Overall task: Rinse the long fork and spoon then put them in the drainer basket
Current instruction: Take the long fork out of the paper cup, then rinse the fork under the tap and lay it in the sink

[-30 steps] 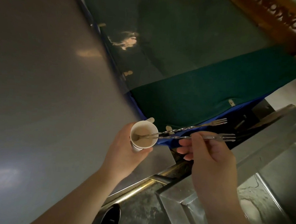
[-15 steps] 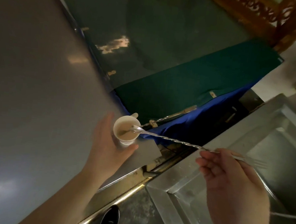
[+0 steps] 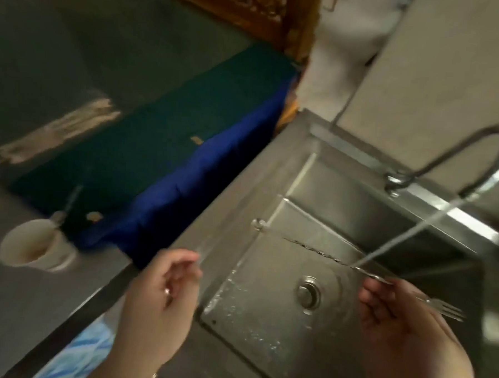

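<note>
My right hand [image 3: 403, 327] holds a long twisted metal stirrer [image 3: 320, 251] over the steel sink [image 3: 267, 328]. Its spoon end [image 3: 258, 224] points left and its fork end [image 3: 450, 310] sticks out past my fingers on the right. A stream of water [image 3: 407, 237] from the curved tap [image 3: 476, 148] strikes the twisted shaft near my fingers. My left hand [image 3: 161, 297] hovers at the sink's left rim, fingers loosely curled and holding nothing. No drainer basket is in view.
A white paper cup [image 3: 34, 249] with brownish liquid stands on the grey counter [image 3: 19, 307] at left, another stirrer [image 3: 68, 205] leaning in it. Behind are a green and blue cloth-covered surface [image 3: 163, 155] and a carved wooden frame [image 3: 252, 9]. The sink drain [image 3: 308, 293] is wet.
My right hand carried the stirrer out of the cup and rightward over the sink, under running water. My left hand let go of the cup, which now stands on the counter.
</note>
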The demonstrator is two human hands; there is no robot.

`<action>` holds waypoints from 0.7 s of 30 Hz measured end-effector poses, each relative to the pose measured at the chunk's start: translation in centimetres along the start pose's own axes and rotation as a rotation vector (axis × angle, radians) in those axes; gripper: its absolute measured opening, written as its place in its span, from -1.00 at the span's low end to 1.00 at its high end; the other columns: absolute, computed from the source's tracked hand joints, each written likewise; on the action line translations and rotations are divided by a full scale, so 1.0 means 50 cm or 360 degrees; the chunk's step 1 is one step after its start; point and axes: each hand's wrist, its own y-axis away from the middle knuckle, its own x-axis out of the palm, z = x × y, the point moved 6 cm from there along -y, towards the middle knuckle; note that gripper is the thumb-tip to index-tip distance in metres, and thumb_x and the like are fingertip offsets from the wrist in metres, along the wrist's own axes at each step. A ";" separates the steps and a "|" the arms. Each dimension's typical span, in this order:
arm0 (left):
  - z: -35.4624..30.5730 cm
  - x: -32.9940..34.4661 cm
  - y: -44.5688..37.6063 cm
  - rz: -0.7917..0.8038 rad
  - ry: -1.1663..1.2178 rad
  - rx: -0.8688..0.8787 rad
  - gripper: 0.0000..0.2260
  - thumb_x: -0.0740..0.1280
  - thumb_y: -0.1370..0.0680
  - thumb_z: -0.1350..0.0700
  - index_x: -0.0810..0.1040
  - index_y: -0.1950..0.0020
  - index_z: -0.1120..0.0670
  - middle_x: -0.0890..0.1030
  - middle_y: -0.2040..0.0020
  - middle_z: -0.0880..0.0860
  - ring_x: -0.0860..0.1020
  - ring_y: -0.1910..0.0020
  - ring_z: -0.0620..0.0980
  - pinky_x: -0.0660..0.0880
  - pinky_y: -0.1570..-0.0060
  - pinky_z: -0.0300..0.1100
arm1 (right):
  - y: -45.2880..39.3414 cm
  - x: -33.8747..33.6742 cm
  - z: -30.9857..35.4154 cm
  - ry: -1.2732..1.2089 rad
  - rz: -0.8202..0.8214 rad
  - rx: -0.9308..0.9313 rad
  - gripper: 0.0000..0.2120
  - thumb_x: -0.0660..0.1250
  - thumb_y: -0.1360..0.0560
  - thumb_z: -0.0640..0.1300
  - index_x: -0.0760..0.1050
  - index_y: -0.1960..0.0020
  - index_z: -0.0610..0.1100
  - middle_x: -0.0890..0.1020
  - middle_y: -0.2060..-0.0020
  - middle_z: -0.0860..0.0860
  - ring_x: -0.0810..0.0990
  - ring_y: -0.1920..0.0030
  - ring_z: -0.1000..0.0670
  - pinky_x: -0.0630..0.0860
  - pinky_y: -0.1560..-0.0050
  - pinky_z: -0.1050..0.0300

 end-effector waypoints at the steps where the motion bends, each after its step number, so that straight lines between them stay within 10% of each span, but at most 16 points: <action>1: -0.010 0.059 0.000 0.0125 0.0046 -0.0028 -0.78 0.40 -0.51 0.12 0.56 0.05 -0.24 0.68 0.22 -0.18 0.58 0.34 -0.25 0.43 0.28 -0.46 | -0.017 -0.029 0.018 -0.0074 -0.0031 -0.0024 -0.70 0.17 -0.61 -0.23 0.52 0.25 -0.17 0.65 0.53 -0.07 0.65 0.51 0.01 0.60 0.45 0.21; 8: -0.050 0.427 -0.021 0.0608 0.0316 -0.0306 -0.77 0.33 -0.55 0.17 0.61 0.15 -0.17 0.68 0.32 -0.12 0.56 0.39 -0.22 0.47 0.25 -0.16 | -0.129 -0.194 0.079 -0.0466 -0.0204 -0.0162 -0.83 0.19 -0.60 -0.26 0.54 0.09 -0.21 0.69 0.34 -0.12 0.72 0.27 -0.05 0.65 0.23 0.11; 21: -0.001 0.749 -0.106 0.1107 0.0164 -0.0457 -0.76 0.27 -0.46 0.10 0.60 0.22 -0.25 0.68 0.30 -0.19 0.54 0.45 -0.26 0.48 0.42 -0.34 | -0.299 -0.293 -0.056 -0.0992 -0.0796 0.0083 -0.79 0.14 -0.64 -0.22 0.49 0.08 -0.22 0.61 0.18 -0.13 0.62 0.13 -0.04 0.53 0.00 0.10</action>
